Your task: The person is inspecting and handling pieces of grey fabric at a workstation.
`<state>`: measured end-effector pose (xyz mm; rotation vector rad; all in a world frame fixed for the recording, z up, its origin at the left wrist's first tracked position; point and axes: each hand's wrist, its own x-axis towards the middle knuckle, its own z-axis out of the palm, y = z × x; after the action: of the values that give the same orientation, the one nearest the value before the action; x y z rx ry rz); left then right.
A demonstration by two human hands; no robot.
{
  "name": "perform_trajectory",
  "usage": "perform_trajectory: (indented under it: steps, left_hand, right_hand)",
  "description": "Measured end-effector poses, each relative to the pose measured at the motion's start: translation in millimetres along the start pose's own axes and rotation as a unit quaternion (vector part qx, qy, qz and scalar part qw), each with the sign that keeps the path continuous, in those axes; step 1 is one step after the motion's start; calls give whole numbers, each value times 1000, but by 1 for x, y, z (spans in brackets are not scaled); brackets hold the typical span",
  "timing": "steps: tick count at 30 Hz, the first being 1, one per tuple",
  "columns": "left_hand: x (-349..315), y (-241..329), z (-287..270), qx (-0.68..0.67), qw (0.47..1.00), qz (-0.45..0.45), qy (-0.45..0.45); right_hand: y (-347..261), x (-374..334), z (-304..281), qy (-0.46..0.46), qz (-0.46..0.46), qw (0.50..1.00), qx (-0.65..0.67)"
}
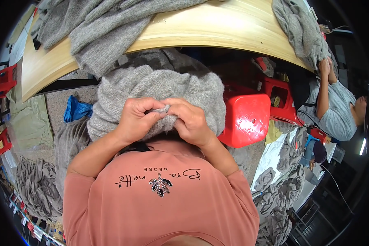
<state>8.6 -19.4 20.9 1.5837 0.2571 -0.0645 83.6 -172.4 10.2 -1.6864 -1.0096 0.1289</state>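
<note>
A bulky grey knitted garment (151, 84) lies bunched up in front of my body, below the table's edge. My left hand (139, 117) pinches a small fold of the knit between thumb and fingers. Close against it, my right hand (187, 119) grips the same fold from the other side, its fingers curled. The two hands nearly touch at the pinched spot. Whether a needle or thread is between the fingertips is too small to make out.
More grey knitwear (106, 35) lies on the pale wooden table (201, 26) ahead. A red plastic stool (248, 119) stands close at my right. Piles of grey garments (37, 184) lie on both sides. At the far right, another person (334, 106) handles grey knitwear.
</note>
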Motion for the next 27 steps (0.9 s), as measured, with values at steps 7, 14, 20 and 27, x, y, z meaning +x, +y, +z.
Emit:
perform_trajectory:
  steps: [7, 14, 20, 27]
  left_hand:
    - [0, -3, 1, 98, 989, 108, 27]
    - [0, -7, -2, 172, 973, 146, 39]
    - [0, -7, 0, 228, 951, 197, 69]
    - [-2, -12, 8, 143, 969, 163, 121]
  right_hand:
    - [1, -1, -6, -71, 164, 980, 91]
    - [-4, -5, 3, -41, 160, 986, -6]
    - [-2, -11, 18, 38, 54, 993, -98]
    - [0, -11, 20, 40, -5, 986, -161]
